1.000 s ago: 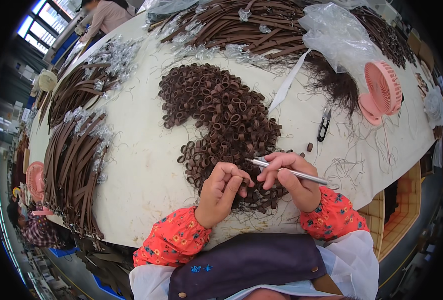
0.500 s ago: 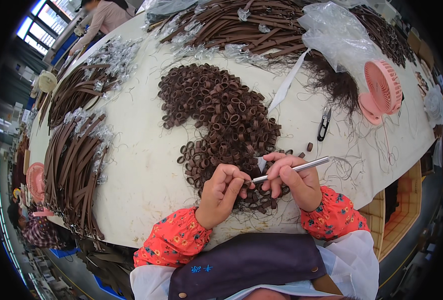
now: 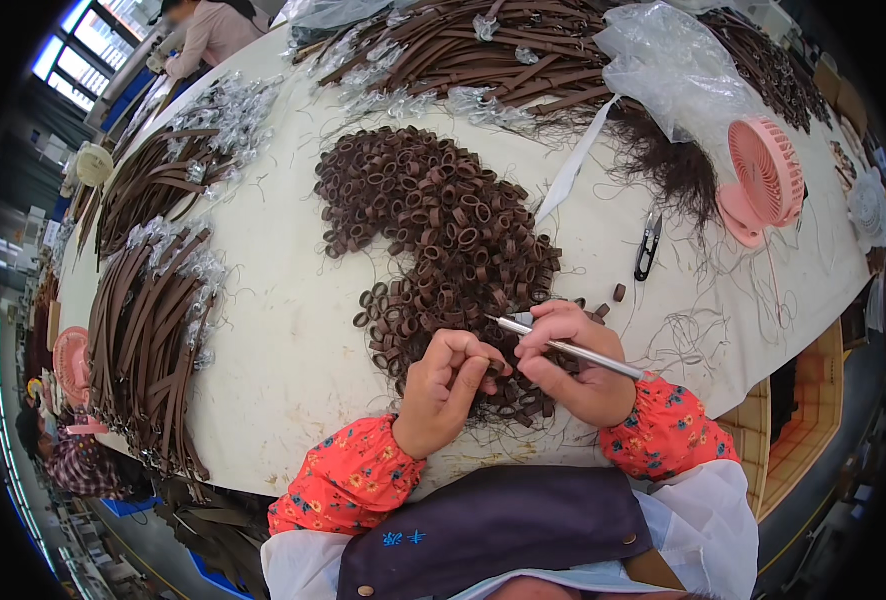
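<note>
Left hand (image 3: 438,388): grip pinching a mostly hidden brown loop (image 3: 492,365). Right hand (image 3: 588,375): grip around a silver pen-shaped tool (image 3: 598,359), over the loop pile (image 3: 453,220) on the bench (image 3: 273,300). Blue characters (image 3: 403,538) mark the dark apron (image 3: 523,500).

There were two hands at work, one left hand (image 3: 438,395) and one right hand (image 3: 591,385), with two flowery red sleeves (image 3: 353,475), one silver pen-shaped tool (image 3: 603,360) and one big heap of brown loops (image 3: 463,215), far too many to count. On the one big table (image 3: 273,300) there were also one pair of black snips (image 3: 647,250), one white strip (image 3: 575,168), one big clear bag (image 3: 673,70) and at least four piles of brown straps (image 3: 143,340), but the straps were too tangled to count. Two pink fans (image 3: 763,180) showed, one on each side, and at least two other people (image 3: 211,42) did too.
</note>
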`<state>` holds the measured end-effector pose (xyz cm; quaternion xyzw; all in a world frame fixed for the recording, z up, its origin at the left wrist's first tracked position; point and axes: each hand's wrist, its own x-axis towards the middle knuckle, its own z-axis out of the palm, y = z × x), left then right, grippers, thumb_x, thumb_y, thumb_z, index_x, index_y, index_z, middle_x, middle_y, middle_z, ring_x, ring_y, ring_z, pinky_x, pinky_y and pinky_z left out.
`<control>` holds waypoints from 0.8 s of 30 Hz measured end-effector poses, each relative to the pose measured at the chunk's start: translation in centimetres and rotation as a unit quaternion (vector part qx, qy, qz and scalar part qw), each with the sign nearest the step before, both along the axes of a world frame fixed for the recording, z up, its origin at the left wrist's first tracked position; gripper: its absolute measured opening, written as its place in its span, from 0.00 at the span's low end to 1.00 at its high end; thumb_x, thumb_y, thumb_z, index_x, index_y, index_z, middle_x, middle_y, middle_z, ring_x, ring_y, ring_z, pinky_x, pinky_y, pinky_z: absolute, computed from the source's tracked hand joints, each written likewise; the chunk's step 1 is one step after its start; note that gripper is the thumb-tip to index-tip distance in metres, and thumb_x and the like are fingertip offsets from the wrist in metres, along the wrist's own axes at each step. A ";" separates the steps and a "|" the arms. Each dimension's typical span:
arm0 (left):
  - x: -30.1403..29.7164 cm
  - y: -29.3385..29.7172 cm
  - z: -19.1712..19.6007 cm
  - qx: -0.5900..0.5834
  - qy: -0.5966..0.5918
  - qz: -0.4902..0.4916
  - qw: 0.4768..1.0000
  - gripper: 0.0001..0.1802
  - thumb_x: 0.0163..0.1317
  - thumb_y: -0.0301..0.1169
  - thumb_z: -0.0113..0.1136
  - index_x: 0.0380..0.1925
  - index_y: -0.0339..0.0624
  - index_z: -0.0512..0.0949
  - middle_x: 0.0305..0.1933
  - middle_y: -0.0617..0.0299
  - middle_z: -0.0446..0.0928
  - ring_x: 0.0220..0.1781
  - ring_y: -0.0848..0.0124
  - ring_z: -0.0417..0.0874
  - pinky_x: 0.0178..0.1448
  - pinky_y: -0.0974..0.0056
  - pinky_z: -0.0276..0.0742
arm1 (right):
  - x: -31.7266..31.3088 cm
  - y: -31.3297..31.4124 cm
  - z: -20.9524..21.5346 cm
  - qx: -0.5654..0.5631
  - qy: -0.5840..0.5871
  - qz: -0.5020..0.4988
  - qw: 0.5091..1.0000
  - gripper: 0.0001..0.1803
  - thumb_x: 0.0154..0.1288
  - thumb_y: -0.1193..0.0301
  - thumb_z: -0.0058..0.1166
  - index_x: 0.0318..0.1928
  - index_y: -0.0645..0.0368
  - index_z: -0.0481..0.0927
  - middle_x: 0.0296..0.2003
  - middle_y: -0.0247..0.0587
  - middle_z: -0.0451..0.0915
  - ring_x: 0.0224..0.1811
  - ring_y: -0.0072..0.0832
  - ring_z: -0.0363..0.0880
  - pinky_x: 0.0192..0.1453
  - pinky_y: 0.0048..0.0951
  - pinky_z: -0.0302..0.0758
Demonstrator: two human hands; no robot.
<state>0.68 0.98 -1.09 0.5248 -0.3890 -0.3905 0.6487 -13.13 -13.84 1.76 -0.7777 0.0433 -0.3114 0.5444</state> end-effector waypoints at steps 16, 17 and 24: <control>0.7 -0.3 0.7 0.098 0.031 -0.023 0.994 0.07 0.65 0.23 0.60 0.42 0.35 0.81 0.33 0.62 0.83 0.30 0.80 0.80 0.35 0.74 0.76 | 0.6 0.2 -0.2 -0.226 -0.066 -0.089 0.968 0.21 0.43 0.82 0.63 0.41 0.56 0.76 0.32 0.37 0.79 0.33 0.38 0.78 0.42 0.38 0.73; 0.8 -0.3 0.9 0.101 0.034 -0.025 0.994 0.07 0.64 0.23 0.60 0.41 0.35 0.82 0.32 0.63 0.83 0.30 0.80 0.80 0.35 0.74 0.76 | 0.6 0.3 -0.3 -0.226 -0.066 -0.090 0.968 0.21 0.43 0.82 0.63 0.41 0.56 0.76 0.31 0.37 0.79 0.33 0.38 0.77 0.42 0.38 0.73; 0.9 -0.3 0.7 0.053 0.082 -0.066 0.993 0.04 0.69 0.23 0.53 0.42 0.35 0.74 0.43 0.58 0.79 0.37 0.77 0.79 0.41 0.72 0.76 | 0.6 0.5 -0.5 -0.207 -0.060 -0.075 0.974 0.21 0.44 0.81 0.64 0.42 0.55 0.77 0.31 0.38 0.79 0.34 0.38 0.77 0.43 0.39 0.74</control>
